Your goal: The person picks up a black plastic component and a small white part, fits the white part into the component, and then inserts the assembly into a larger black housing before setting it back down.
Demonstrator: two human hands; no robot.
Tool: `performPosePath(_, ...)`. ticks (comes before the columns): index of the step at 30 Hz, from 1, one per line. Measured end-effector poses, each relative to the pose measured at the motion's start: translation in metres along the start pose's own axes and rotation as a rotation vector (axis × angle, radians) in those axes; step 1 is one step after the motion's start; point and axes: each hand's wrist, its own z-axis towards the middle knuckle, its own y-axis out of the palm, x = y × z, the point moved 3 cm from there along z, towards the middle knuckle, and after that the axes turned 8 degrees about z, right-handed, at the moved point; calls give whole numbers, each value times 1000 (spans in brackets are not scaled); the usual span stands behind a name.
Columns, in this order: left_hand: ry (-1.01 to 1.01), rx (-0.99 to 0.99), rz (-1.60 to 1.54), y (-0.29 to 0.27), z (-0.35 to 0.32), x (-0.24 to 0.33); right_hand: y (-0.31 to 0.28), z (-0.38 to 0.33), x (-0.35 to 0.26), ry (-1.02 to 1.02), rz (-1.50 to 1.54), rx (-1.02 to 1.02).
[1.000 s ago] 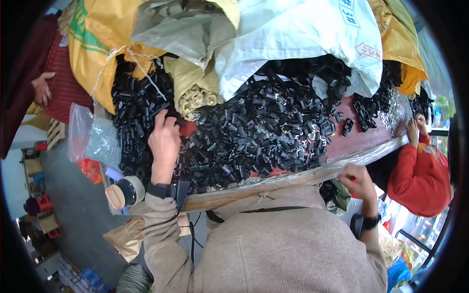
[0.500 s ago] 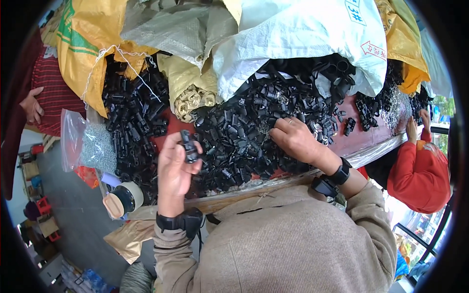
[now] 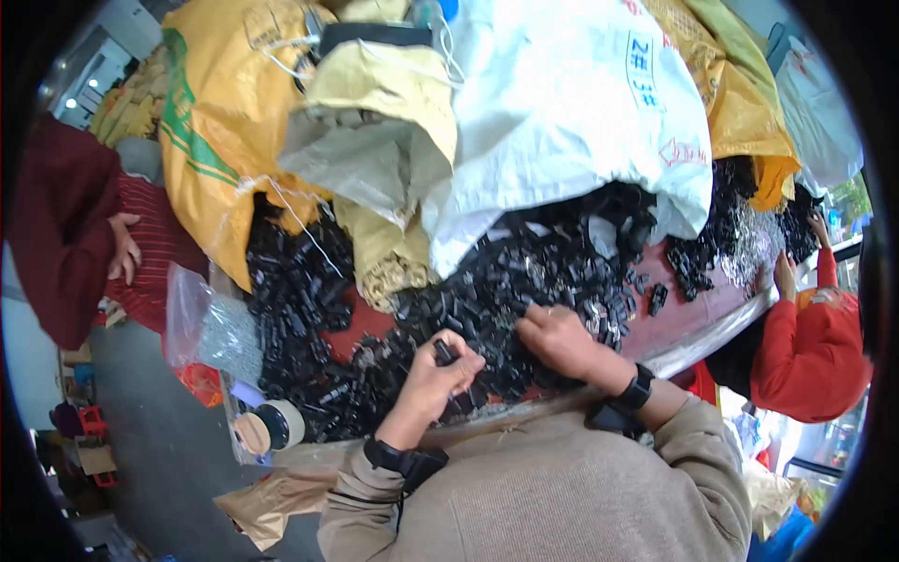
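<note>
My left hand (image 3: 429, 384) is closed around a small black plastic part (image 3: 445, 352), whose end sticks up between thumb and fingers. The part's exact kind is hard to make out. Close to its right, my right hand (image 3: 567, 347) bends down over the heap of black plastic parts (image 3: 506, 281). Its fingers are pinched together, and whatever is in them is hidden. Small silvery metal pieces are mixed through the heap. Both wrists wear black bands.
A white woven sack (image 3: 562, 122) and a yellow sack (image 3: 211, 112) lie along the table's far side. At the left stand a clear bag of small metal pieces (image 3: 229, 337) and a round container (image 3: 286, 421). A person in red (image 3: 810, 356) works at the right; another in maroon (image 3: 56, 234) is at the left.
My left hand has come right and down with the black part, nearer my right hand. My right hand stays at the heap, slightly lower in view. The whole view has shifted.
</note>
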Motion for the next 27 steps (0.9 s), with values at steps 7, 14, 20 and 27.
performPosePath(7, 118, 110, 471, 9, 4, -1, 9, 3, -1, -8, -93, -31)
performPosePath(14, 203, 50, 731, 16, 14, -9, 0, -9, -8, 77, 136, 55)
performPosePath(20, 317, 60, 895, 32, 18, -1, -8, -9, -7, 76, 326, 121)
performPosePath(27, 507, 123, 1240, 45, 28, 7, -4, -10, 5, 82, 128, 28)
